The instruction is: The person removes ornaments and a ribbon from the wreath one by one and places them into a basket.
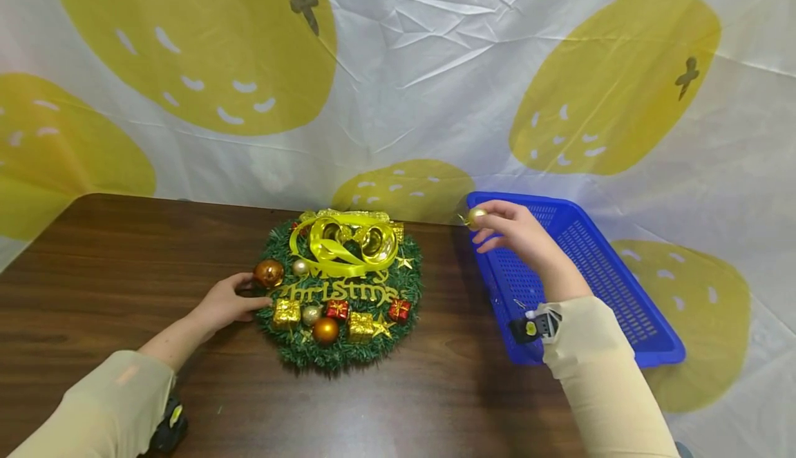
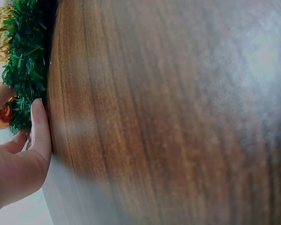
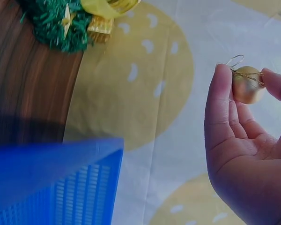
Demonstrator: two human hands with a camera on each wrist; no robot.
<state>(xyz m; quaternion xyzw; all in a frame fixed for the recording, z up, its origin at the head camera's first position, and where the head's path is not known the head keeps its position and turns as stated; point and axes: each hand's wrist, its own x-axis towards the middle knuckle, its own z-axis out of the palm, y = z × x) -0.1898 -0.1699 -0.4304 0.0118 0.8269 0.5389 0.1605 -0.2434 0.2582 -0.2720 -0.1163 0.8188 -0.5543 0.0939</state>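
Observation:
A green Christmas wreath lies on the table, decked with gold letters, yellow ribbon, bells, small gift boxes, stars and baubles. My left hand grips its left edge, close to a copper-coloured bauble. In the left wrist view, green tinsel sits between the fingers of that hand. My right hand is raised above the far left part of a blue plastic basket. Between its thumb and finger it pinches a small gold bauble by the sides; a thin hanging loop stands up from the bauble.
The basket stands to the right of the wreath on the brown wooden table. Inside it, a small hook shows near the wrist camera. A white cloth with yellow fruit shapes hangs behind the table and along its right side.

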